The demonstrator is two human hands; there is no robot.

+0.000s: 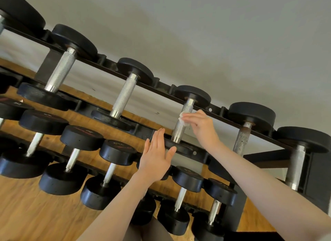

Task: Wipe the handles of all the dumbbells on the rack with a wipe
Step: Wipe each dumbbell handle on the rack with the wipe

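Note:
A black rack (180, 97) holds several black dumbbells with knurled steel handles in tiers. My right hand (198, 124) pinches a small white wipe (184, 119) against the handle of the third dumbbell (181, 126) on the top tier. My left hand (157, 151) is flat with straight fingers, touching that dumbbell's near black head at the front rail. To the right, a dumbbell has a rusty, dull handle (241, 140). Left of the wiped one stand two bigger dumbbells with bright handles (123, 95) (60, 70).
Lower tiers carry several smaller dumbbells (118, 151) with white-looking handles. A grey wall (215, 34) is right behind the rack. Wooden floor (35, 213) lies below and to the left. The rack's dark upright frame (318, 178) stands at the right.

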